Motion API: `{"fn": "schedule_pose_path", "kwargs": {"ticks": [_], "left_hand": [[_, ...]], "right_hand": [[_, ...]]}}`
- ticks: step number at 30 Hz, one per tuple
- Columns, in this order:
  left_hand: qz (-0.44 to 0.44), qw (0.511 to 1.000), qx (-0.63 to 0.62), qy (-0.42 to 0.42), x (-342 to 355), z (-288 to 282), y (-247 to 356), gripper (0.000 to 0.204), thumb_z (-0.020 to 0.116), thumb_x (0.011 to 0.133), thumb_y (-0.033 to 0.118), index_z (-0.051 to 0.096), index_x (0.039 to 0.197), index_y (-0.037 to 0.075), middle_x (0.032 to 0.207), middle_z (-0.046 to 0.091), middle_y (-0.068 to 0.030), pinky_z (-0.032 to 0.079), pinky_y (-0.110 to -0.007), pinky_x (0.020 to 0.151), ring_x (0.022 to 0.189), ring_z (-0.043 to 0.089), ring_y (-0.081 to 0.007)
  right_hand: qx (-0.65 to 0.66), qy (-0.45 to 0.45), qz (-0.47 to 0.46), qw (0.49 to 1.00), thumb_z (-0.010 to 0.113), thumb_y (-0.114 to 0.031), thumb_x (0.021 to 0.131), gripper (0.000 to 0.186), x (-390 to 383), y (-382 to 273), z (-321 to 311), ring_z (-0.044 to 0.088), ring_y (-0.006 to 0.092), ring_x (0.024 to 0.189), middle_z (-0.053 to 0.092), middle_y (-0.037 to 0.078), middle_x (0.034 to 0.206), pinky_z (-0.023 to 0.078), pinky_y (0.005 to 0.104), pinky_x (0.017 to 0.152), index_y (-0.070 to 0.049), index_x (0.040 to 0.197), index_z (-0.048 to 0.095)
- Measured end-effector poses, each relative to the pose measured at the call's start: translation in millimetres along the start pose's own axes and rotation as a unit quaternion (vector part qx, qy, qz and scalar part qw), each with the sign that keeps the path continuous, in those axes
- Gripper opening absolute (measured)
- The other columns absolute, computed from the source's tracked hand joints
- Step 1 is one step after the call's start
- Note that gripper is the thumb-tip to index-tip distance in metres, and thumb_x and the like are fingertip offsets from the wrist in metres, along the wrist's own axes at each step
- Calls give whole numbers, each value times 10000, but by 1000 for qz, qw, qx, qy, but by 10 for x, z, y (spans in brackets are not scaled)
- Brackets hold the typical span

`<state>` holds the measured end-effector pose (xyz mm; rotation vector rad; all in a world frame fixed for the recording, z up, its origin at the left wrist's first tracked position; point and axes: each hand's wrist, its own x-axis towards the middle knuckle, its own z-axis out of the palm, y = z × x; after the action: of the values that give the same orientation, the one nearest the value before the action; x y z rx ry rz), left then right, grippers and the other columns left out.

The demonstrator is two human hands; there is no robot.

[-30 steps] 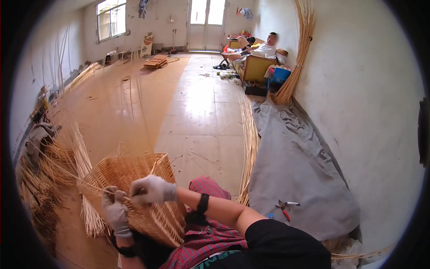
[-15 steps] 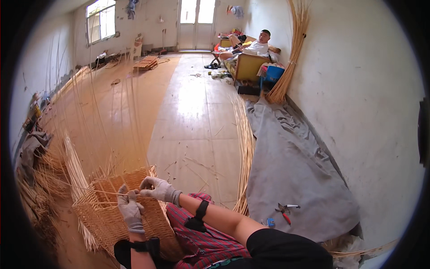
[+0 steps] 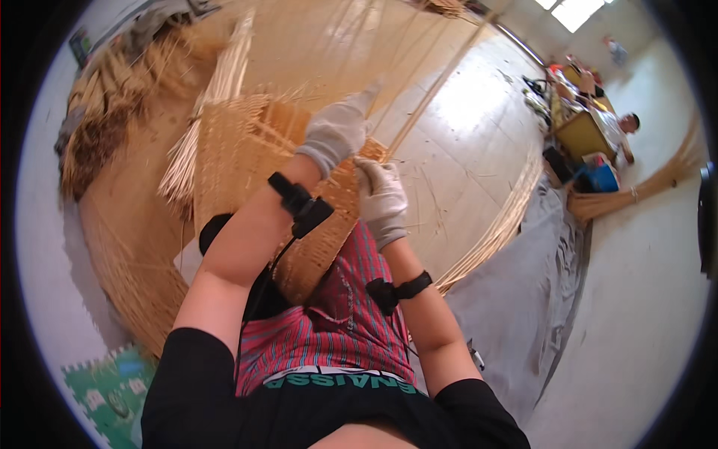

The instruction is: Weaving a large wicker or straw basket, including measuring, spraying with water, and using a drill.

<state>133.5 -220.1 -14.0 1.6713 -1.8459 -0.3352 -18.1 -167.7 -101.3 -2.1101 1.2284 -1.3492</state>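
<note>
A partly woven tan basket (image 3: 232, 161) leans against my lap, with long thin strands (image 3: 441, 78) standing up out of its far side. My left hand (image 3: 336, 131), in a pale work glove, is over the basket's rim. Its fingers reach up and to the right among the strands, and the tips are smeared by motion. In a matching glove, my right hand (image 3: 384, 198) is closed at the basket's right corner, thumb and fingers gripping the edge. Whether a strand is also pinched there is hidden. A red plaid cloth (image 3: 351, 277) covers my lap.
Bundles of loose strands lie left of the basket (image 3: 224, 71), at the far left (image 3: 112, 112) and on the floor to the right (image 3: 497, 228). A grey cloth (image 3: 501, 299) spreads along the right wall. A person (image 3: 617, 135) sits on a sofa beyond a blue bucket (image 3: 598, 176).
My view has tilted down and turned. My left hand has gone from beside the right hand to reaching over the rim among the strands; the right is now at the basket's corner.
</note>
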Motion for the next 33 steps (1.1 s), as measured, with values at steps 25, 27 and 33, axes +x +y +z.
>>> {"fn": "schedule_pose_path", "kwargs": {"ticks": [25, 27, 33], "left_hand": [[-2, 877, -476, 66, -391, -135, -486, 173, 582, 1012, 120, 542, 1147, 19, 1093, 675, -120, 465, -232, 478, 515, 506, -72], [71, 870, -450, 190, -662, -139, -622, 92, 568, 1011, 77, 539, 1091, 43, 963, 695, -73, 431, -228, 450, 503, 476, -60], [-61, 830, -530, 162, -1193, -59, -598, 55, 560, 1005, 37, 558, 1056, 58, 924, 704, -46, 424, -205, 439, 501, 491, -50]], "right_hand": [[-107, -143, 10, 984, 748, -149, 848, 516, -16, -211, -96, 602, 341, 997, 600, 174, 1063, 494, 410, 908, -134, 1350, 629], [-102, -147, 17, 984, 754, -158, 842, 487, 0, -181, -85, 603, 342, 1012, 604, 175, 1076, 492, 412, 913, -128, 1316, 647], [-116, -150, 79, 979, 783, -199, 818, 361, -16, -60, -5, 608, 349, 1043, 619, 171, 1119, 488, 419, 934, -74, 1144, 694]]}}
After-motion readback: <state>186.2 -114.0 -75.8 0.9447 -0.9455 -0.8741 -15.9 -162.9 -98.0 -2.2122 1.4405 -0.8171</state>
